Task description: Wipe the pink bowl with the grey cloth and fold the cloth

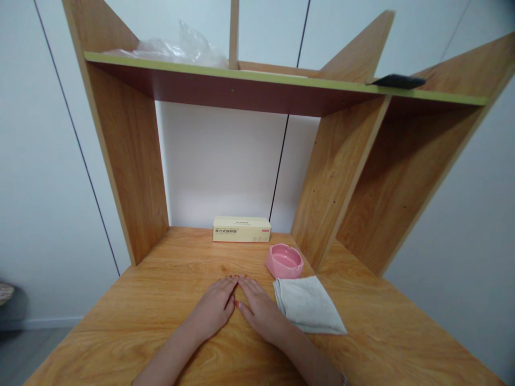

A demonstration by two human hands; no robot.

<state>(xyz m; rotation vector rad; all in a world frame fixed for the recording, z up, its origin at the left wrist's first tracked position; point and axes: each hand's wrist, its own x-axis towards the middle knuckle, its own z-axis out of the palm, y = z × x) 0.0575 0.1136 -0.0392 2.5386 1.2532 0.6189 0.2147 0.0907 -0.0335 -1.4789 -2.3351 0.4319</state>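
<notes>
My left hand (pixel 214 306) lies flat on the wooden desk, fingers stretched forward. My right hand (pixel 257 306) rests flat beside it, and the fingertips of both meet or nearly meet in the middle. Neither hand holds anything. Just right of my right hand is a folded pale grey cloth (pixel 309 304); my right forearm passes close to its near left edge. Behind the cloth stands a pink faceted bowl, like an ashtray (pixel 285 261). Farther back, against the wall, sits a long cream cling film box (pixel 241 230) with printed characters.
The wooden desk (pixel 132 321) carries a hutch with upright side panels, one at left (pixel 129 161) and a divider at right (pixel 341 177). A shelf (pixel 225 75) runs overhead. On it lie a clear plastic bag (pixel 173 51) and a dark flat object (pixel 399 81).
</notes>
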